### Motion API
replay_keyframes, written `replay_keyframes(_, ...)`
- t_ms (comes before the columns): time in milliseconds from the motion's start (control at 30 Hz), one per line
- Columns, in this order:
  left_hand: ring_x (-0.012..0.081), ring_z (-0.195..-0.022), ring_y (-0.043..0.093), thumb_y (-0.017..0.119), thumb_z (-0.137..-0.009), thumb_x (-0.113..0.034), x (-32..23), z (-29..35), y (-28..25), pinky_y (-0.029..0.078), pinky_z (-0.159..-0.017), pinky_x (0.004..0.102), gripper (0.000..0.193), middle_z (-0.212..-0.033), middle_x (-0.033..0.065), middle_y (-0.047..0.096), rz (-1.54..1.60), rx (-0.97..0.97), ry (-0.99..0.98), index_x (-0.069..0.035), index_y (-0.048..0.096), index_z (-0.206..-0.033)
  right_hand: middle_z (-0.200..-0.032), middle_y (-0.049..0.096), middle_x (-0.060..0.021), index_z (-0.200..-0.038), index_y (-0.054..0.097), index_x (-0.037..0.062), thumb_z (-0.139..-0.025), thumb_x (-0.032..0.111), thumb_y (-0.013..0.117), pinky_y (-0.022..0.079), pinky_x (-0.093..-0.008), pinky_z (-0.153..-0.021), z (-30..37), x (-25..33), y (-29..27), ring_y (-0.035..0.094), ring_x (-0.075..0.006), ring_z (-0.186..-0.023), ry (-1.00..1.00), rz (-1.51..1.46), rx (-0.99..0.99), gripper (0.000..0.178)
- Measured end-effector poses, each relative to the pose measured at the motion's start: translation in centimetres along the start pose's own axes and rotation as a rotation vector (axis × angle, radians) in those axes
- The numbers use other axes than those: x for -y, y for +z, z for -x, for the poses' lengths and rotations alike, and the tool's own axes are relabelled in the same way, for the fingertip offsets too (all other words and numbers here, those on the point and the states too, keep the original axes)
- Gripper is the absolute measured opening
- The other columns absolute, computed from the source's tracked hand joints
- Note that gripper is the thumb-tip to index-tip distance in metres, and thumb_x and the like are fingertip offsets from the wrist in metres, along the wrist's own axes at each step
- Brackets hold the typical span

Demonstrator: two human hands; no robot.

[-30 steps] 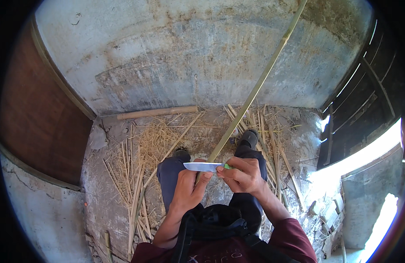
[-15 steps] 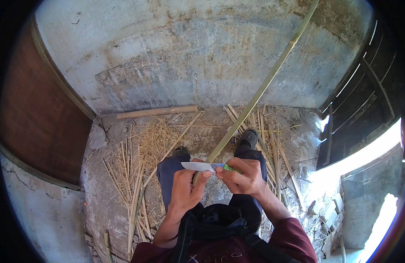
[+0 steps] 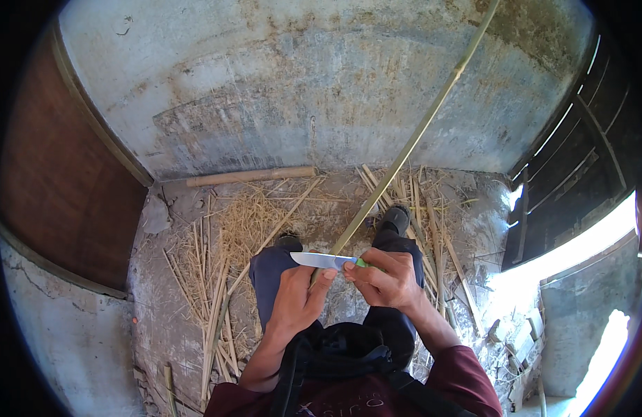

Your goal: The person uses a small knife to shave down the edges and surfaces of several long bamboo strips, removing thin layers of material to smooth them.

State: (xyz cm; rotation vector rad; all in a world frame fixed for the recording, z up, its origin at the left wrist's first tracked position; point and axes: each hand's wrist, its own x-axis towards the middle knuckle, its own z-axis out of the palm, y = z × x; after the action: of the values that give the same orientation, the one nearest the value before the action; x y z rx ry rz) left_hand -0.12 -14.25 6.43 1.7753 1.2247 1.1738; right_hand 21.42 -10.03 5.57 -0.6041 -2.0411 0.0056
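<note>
A long greenish bamboo strip slants from between my hands up and to the right, past the top of the picture. My left hand is closed around its near end, the thumb along the strip. A knife lies crosswise over the strip, its blade pointing left. My right hand grips the knife's green handle, with the thumb close to the blade. Blade and strip meet just above my left fingers; how deep the edge sits cannot be seen.
Pale shavings and thin bamboo strips litter the floor on both sides of my legs. A bamboo pole lies along the foot of the stained wall. To the left is a brown panel; dark boards stand on the right.
The bamboo strip has turned a little about its length and now looks narrower. Both hands and the knife stay almost where they were.
</note>
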Motion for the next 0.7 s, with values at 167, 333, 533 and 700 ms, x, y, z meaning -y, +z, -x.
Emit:
replay_keyframes(167, 0.0301, -0.057, 0.059, 0.058, -0.112, -0.029, 0.38, 0.48, -0.12, 0.044, -0.058, 0.0408, 0.035, -0.068, 0.0139, 0.057, 0.011, 0.021, 0.016, 0.004, 0.066, -0.105, -0.078, 0.059, -0.0012, -0.106, 0.076, 0.0114, -0.082, 0.008, 0.085, 0.041, -0.0342, -0.042, 0.09, -0.11, -0.02, 0.058, -0.0160, -0.050, 0.008, -0.060, 0.003, 0.026)
replay_keyframes(333, 0.0257, -0.058, 0.056, 0.053, -0.113, -0.038, 0.68, 0.31, 0.33, 0.039, -0.058, 0.0401, 0.048, -0.067, 0.0121, 0.056, -0.044, -0.055, 0.036, 0.004, 0.069, -0.097, -0.079, 0.061, -0.0015, -0.107, 0.076, 0.0114, -0.082, 0.008, 0.086, 0.041, -0.0341, -0.042, 0.37, -0.10, -0.09, 0.058, -0.0165, -0.051, 0.008, -0.062, 0.013, 0.027)
replay_keyframes(533, 0.0251, -0.056, 0.054, 0.057, -0.112, -0.041, 1.03, 0.22, 0.39, 0.038, -0.057, 0.0399, 0.050, -0.066, 0.0124, 0.054, -0.038, -0.050, 0.028, 0.003, 0.066, -0.091, -0.080, 0.061, -0.0013, -0.107, 0.077, 0.0123, -0.081, 0.009, 0.086, 0.042, -0.0335, -0.042, 0.39, 0.22, -0.13, 0.059, -0.0156, -0.051, -0.007, -0.016, 0.003, 0.028)
replay_keyframes(700, 0.0286, -0.052, 0.059, 0.061, -0.111, -0.034, 0.80, 0.28, 0.24, 0.041, -0.053, 0.0394, 0.039, -0.064, 0.0127, 0.058, -0.113, -0.071, 0.017, 0.003, 0.069, -0.100, -0.080, 0.061, -0.0012, -0.102, 0.077, 0.0130, -0.081, 0.011, 0.086, 0.043, -0.0323, -0.043, -0.14, 0.27, -0.07, 0.060, -0.0146, -0.053, -0.082, 0.140, -0.074, 0.023)
